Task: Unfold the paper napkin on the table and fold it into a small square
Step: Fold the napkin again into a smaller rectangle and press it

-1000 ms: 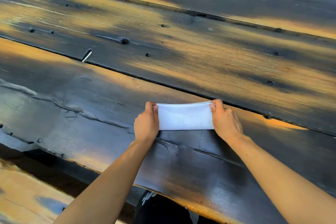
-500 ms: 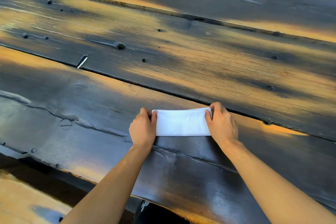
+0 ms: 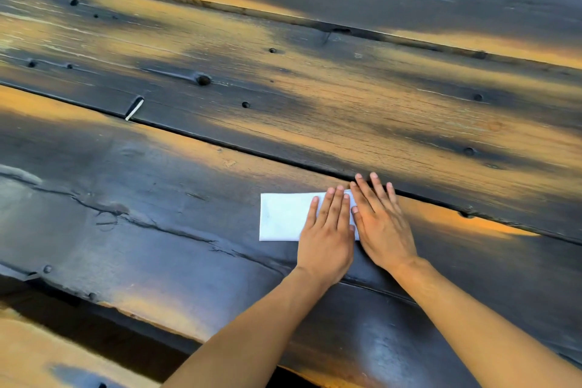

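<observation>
A white paper napkin (image 3: 283,217), folded into a long flat strip, lies on the dark wooden table (image 3: 157,230) near its front edge. My left hand (image 3: 327,230) lies flat, palm down, on the strip's right half with fingers stretched out. My right hand (image 3: 381,224) lies flat beside it, fingers spread, covering the napkin's right end and the table next to it. Only the left half of the napkin shows; the rest is hidden under both hands. Neither hand grips anything.
The table is made of wide dark planks with gaps between them (image 3: 252,151), knots and cracks. A small pale sliver (image 3: 134,108) sticks out of a gap at the left. The table's front edge (image 3: 141,315) runs below my forearms, with a wooden bench (image 3: 37,356) beneath.
Both hands let go of the napkin's two ends. My left hand moved right across the strip and both now press flat, side by side, on its right part.
</observation>
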